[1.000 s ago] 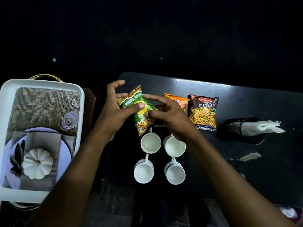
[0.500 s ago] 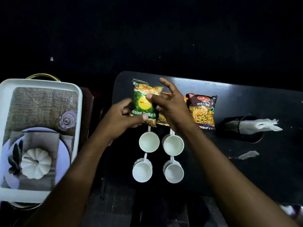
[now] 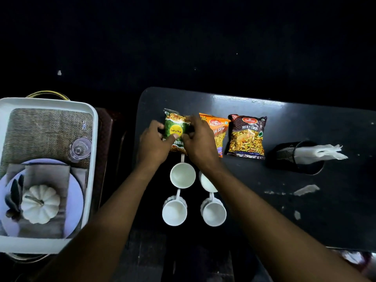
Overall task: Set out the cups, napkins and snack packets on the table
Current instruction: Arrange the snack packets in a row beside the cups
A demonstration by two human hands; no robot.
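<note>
Snack row, far left: left hand (image 3: 154,143), green packet (image 3: 175,129), right hand (image 3: 200,143); the packet is gripped from both sides.

The left edge is held by curled left fingers with the thumb on the face, and the right edge is pinched by the right hand. Just right of that hand, the orange packet (image 3: 220,131) and brown packet (image 3: 247,137) are laid on the counter (image 3: 305,210). The film is judged light, crinkly and slippery, the contents crushable, so side seams are the hold to be taken.
</note>
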